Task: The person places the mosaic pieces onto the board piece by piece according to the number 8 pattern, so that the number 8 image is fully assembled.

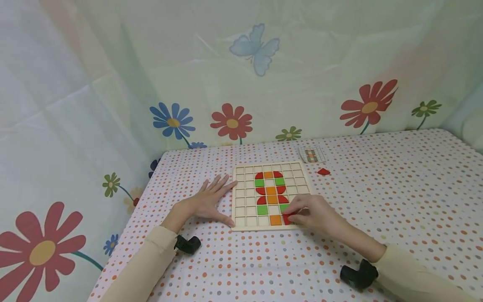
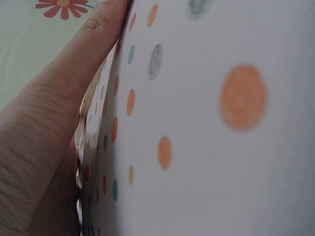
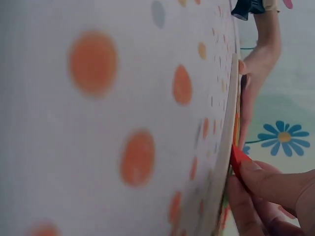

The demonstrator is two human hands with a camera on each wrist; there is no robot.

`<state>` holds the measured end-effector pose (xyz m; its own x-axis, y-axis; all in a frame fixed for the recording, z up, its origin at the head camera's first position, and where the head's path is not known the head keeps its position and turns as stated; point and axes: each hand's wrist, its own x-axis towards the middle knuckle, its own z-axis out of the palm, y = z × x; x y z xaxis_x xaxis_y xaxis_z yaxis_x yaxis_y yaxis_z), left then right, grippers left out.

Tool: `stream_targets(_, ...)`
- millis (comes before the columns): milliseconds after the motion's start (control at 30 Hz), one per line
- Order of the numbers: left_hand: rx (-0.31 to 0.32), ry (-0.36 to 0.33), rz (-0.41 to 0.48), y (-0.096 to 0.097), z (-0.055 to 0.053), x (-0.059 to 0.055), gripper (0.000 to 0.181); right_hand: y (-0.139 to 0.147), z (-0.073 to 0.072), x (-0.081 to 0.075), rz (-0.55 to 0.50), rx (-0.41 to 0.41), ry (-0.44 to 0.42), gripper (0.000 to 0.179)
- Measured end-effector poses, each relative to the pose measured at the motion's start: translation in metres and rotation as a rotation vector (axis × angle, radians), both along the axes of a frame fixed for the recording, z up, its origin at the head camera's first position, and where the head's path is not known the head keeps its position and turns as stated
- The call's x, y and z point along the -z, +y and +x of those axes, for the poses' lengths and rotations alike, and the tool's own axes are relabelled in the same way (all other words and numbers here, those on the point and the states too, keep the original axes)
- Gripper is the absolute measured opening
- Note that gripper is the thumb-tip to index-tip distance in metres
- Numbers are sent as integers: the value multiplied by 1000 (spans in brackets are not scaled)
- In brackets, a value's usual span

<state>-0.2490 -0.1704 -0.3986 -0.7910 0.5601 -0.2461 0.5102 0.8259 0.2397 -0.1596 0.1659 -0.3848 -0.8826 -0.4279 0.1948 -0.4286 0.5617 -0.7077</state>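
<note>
A wooden grid board lies on the table, with red, orange and green pieces set in its cells. My right hand pinches a red quarter-round piece at the board's front row, just right of an orange square. In the right wrist view thumb and fingers grip this red piece, which stands tilted at the board's edge. My left hand rests with spread fingers at the board's left edge, thumb at the near left corner. The cell under the right fingers is partly hidden.
Right of the board lies one loose red piece. Behind it is a printed pattern card. A dotted cloth covers the table, and a flowered curtain hangs behind. Each wrist wears a black camera.
</note>
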Motion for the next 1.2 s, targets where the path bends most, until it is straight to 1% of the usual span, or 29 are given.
stream_targets(100, -1, 0, 1, 0, 0, 0, 122, -2, 0, -3, 47, 5, 15, 17)
stream_targets(233, -1, 0, 6, -1, 0, -1, 122, -3, -1, -4, 62, 10, 3, 18)
stream_targets(500, 4, 1, 9, -1, 1, -1, 122, -5, 0, -2, 101, -24, 49, 17)
stream_targets(900, 3, 4, 2, -3, 0, 0, 122, -9, -3, -3, 120, -35, 34, 13)
stream_targets(1067, 4, -1, -1, -3, 1, -2, 122, -2, -8, -7, 127, -71, -17, 14)
stream_targets(1133, 6, -3, 2, -2, 1, -2, 122, 4, -13, -10, 129, -60, -36, 14)
stream_targets(1200, 9, -2, 3, -2, 1, -3, 122, 12, -20, -13, 134, -34, -25, 13)
